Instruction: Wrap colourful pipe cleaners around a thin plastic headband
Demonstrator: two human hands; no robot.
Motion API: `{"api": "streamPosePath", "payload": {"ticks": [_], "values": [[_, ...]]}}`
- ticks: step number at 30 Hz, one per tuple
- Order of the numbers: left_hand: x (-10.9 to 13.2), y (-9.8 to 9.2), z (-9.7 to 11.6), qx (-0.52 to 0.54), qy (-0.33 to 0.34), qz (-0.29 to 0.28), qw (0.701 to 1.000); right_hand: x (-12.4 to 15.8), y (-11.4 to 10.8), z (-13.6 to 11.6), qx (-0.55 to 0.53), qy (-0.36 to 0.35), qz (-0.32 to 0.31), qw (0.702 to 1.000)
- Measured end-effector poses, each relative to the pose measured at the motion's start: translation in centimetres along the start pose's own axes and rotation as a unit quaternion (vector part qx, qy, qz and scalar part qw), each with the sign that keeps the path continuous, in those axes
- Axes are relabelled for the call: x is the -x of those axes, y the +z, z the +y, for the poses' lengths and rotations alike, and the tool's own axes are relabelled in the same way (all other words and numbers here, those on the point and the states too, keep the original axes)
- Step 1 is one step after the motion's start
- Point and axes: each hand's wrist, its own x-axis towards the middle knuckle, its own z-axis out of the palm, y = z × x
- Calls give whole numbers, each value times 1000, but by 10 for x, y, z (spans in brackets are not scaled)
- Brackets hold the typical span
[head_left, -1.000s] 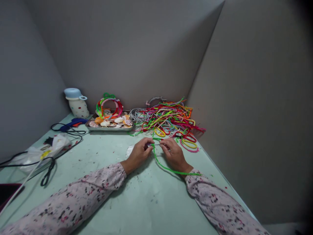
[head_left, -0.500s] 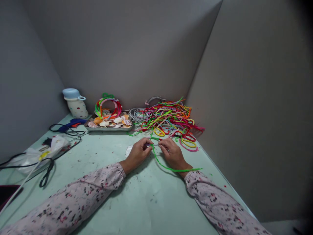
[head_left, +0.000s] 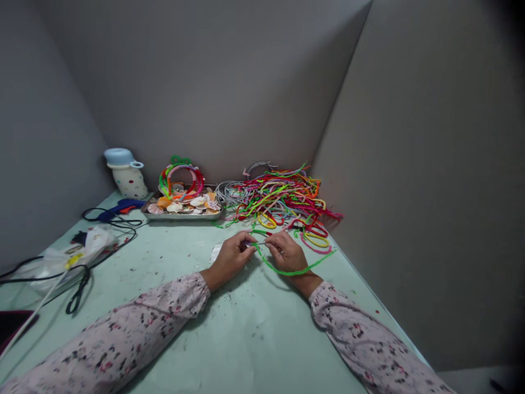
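Observation:
My left hand [head_left: 232, 257] and my right hand [head_left: 287, 251] meet over the pale green table [head_left: 229, 339], fingertips pinched together on a thin wire with a bright green pipe cleaner [head_left: 287, 270]. The green pipe cleaner curls from between the fingertips, loops under my right wrist and ends pointing right. Just behind my hands lies a tangled heap of coloured pipe cleaners [head_left: 283, 200] with a bundle of grey wire [head_left: 229, 191] at its left. A small white scrap [head_left: 215, 253] lies by my left hand.
A metal tray of seashells [head_left: 184, 207] with coloured hoops [head_left: 182, 178] stands at the back. A spotted white bottle [head_left: 127, 174] with a blue lid, a blue glue gun [head_left: 121, 208], black cables [head_left: 82, 284] and a plastic bag [head_left: 77, 249] lie left. Grey walls enclose the table.
The free tail of the green pipe cleaner has swung from beside my right sleeve up and to the right. Both hands stay pinched together in nearly the same place.

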Motion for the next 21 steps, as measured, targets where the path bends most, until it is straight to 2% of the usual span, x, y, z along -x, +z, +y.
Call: {"api": "streamPosePath", "payload": {"ticks": [6,15,21], "values": [[1,0,-1,19,-1,-2,1000,-1,-1,-2,3,5,3,1000],[1,-1,2,13,-2,-6,1000,-4,-9,-12,-50,6,-8,999],[1,-1,0,13,5,-9,1000,-2,-8,-12,-58,30,-27,998]]}}
